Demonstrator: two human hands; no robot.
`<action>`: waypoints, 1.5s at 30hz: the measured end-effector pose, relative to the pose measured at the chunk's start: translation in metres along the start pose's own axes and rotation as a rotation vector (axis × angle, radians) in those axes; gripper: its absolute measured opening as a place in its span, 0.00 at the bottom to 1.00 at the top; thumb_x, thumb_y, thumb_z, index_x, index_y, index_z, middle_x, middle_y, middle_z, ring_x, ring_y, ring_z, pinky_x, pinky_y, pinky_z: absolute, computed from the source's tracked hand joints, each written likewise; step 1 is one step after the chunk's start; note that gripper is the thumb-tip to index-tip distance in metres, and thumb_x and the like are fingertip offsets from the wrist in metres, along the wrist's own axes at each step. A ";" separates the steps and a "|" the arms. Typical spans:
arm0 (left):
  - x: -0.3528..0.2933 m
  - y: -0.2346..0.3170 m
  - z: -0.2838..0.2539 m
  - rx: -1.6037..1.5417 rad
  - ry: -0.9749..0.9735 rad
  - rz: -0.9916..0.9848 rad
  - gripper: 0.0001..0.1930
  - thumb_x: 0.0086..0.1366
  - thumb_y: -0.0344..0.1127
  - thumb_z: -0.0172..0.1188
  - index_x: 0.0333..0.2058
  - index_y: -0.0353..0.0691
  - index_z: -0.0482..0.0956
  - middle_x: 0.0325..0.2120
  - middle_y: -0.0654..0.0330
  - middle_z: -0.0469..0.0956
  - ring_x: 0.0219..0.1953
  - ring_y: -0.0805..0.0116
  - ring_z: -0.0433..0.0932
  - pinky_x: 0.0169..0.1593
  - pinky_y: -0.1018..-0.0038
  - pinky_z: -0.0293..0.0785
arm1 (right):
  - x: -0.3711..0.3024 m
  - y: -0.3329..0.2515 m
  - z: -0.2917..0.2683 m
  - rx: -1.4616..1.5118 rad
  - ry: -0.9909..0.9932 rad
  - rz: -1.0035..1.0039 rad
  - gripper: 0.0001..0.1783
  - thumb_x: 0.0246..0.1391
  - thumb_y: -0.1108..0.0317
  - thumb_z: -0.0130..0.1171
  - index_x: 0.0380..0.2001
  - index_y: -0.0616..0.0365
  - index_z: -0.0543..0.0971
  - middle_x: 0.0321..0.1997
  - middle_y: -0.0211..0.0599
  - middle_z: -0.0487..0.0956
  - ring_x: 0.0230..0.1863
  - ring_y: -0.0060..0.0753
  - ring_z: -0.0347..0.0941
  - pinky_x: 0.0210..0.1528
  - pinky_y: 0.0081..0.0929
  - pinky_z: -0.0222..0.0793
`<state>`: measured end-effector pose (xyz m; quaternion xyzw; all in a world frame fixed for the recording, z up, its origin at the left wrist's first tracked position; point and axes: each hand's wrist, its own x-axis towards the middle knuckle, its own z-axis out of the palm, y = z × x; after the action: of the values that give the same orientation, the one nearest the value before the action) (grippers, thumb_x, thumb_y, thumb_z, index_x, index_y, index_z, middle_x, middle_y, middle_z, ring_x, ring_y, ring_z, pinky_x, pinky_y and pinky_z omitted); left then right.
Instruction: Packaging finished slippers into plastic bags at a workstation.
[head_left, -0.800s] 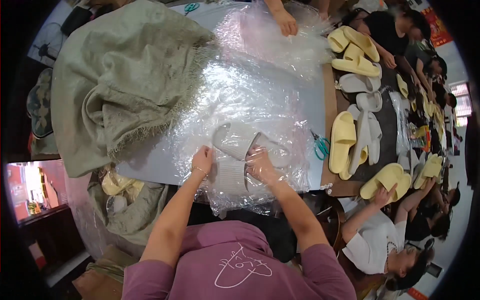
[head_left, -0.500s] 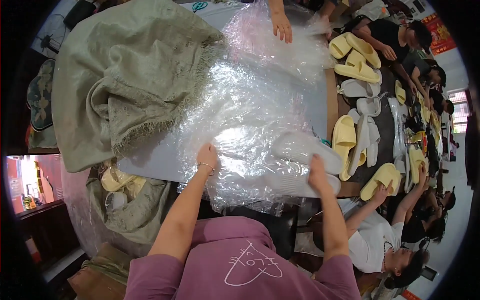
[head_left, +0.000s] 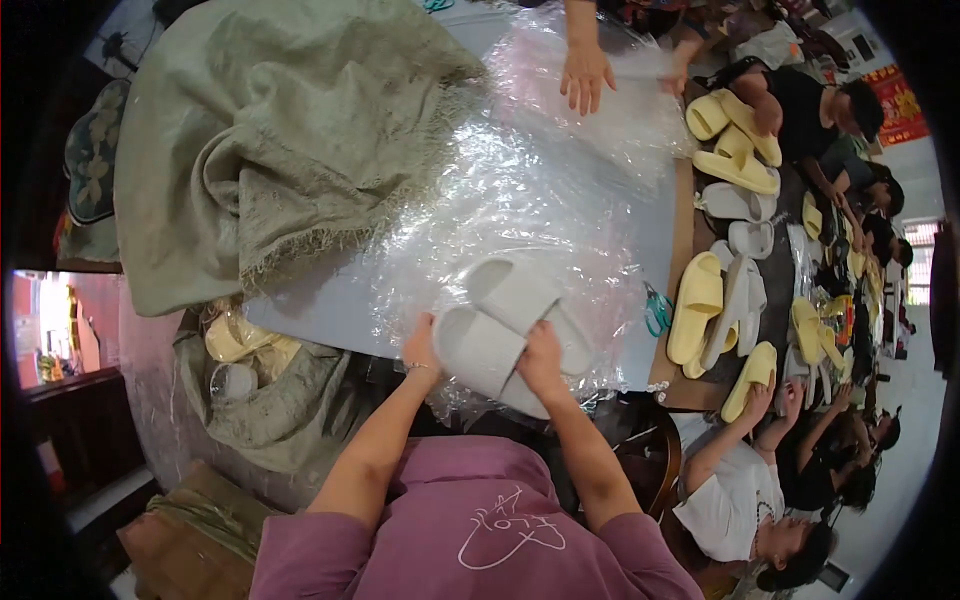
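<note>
A pair of light grey slide slippers (head_left: 482, 348) lies overlapping and slightly askew above a pile of clear plastic bags (head_left: 520, 225). My right hand (head_left: 541, 358) is closed around the middle of the nearer slipper. At the left end of that slipper, my left hand (head_left: 421, 346) has its fingers curled, apparently on the edge of a clear plastic bag; its fingertips are partly hidden. The plastic spreads shiny and crumpled across the grey-blue tabletop (head_left: 315, 312).
A greenish woven cloth (head_left: 300, 150) covers the table's left. Teal scissors (head_left: 657, 308) lie right of the plastic. Yellow slippers (head_left: 695, 305) and grey ones stand along the right. A co-worker's hand (head_left: 588, 75) rests over plastic at the far side. An open sack (head_left: 270, 420) holds slippers.
The grey slippers have moved left, from the right side of the plastic to near my left hand. My right hand moved left with them; my left hand stayed low at the plastic's edge.
</note>
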<state>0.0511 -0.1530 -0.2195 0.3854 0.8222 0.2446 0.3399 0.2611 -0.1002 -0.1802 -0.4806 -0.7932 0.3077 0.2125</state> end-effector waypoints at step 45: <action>0.133 0.110 -0.094 0.397 0.397 0.485 0.34 0.51 0.42 0.64 0.55 0.39 0.61 0.47 0.47 0.68 0.51 0.50 0.65 0.52 0.62 0.61 | 0.047 0.055 -0.023 -0.200 0.212 0.125 0.18 0.40 0.77 0.52 0.39 0.62 0.73 0.41 0.50 0.71 0.43 0.57 0.64 0.43 0.44 0.61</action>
<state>-0.0305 0.0040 -0.1347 0.5726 0.7883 0.2237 0.0246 0.2895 -0.0328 -0.1992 -0.5774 -0.7617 0.1875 0.2264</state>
